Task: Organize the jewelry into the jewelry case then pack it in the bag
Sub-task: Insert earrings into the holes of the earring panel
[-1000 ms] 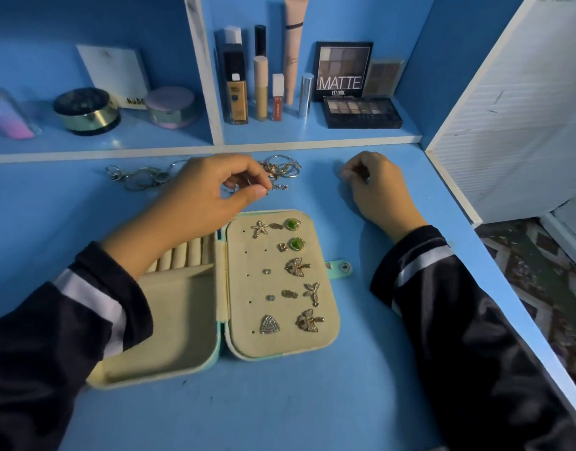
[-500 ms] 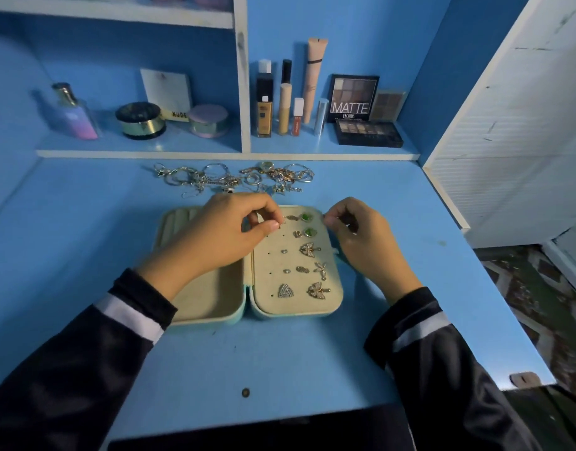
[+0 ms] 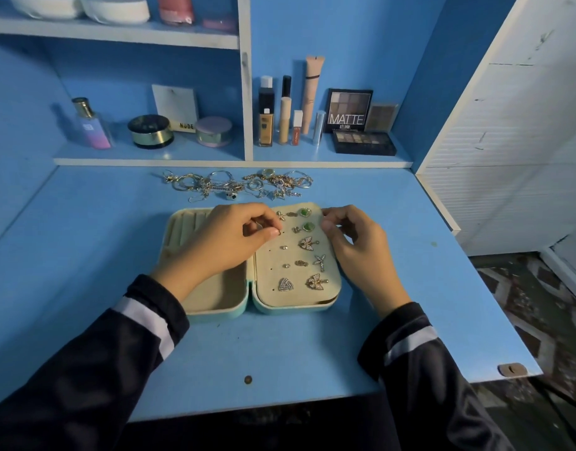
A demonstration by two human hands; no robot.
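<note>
A mint-green jewelry case (image 3: 215,312) lies open on the blue desk, its beige earring panel (image 3: 273,297) on the right carrying several earrings. My left hand (image 3: 228,242) hovers over the case's middle and pinches a tiny earring (image 3: 279,232) against the panel's upper left. My right hand (image 3: 351,245) rests at the panel's right edge with fingers curled, thumb and forefinger touching the panel's top corner. A tangle of loose jewelry (image 3: 238,185), rings, chains and bracelets, lies on the desk behind the case.
Cosmetics stand on the low shelf (image 3: 215,161) behind: perfume bottle (image 3: 90,128), compact jars, foundation tubes, eyeshadow palettes (image 3: 361,141). A white slatted panel (image 3: 508,141) bounds the right side. A small dark dot (image 3: 247,379) sits near the desk's front edge. No bag is in view.
My left hand came back from the loose jewelry pile to the earring panel, pinching a small piece. My right hand moved from the desk to the panel's right edge. The view pulled back.
</note>
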